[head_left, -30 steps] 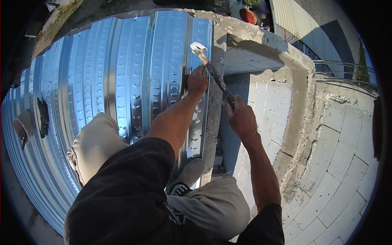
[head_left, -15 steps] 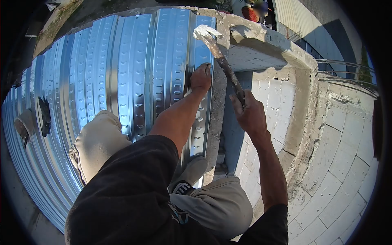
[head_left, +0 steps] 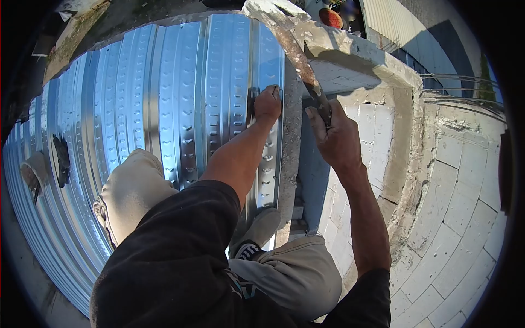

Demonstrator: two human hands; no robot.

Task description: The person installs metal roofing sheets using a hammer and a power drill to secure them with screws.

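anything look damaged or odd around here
The concrete ledge beside the metal decking looks rough and pitted. The hammer-like tool in the right hand also looks odd: its head is caked white and its handle is blotchy.

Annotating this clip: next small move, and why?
Probably lower the hammer beside the left hand, clear of its fingers: the right hand holds it raised, and the left is curled near the edge of the metal sheet. Its contents are unclear.

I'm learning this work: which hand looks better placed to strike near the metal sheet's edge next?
Probably the right hand: it holds the hammer, head raised. The left hand is closed at the metal sheet, near its edge.
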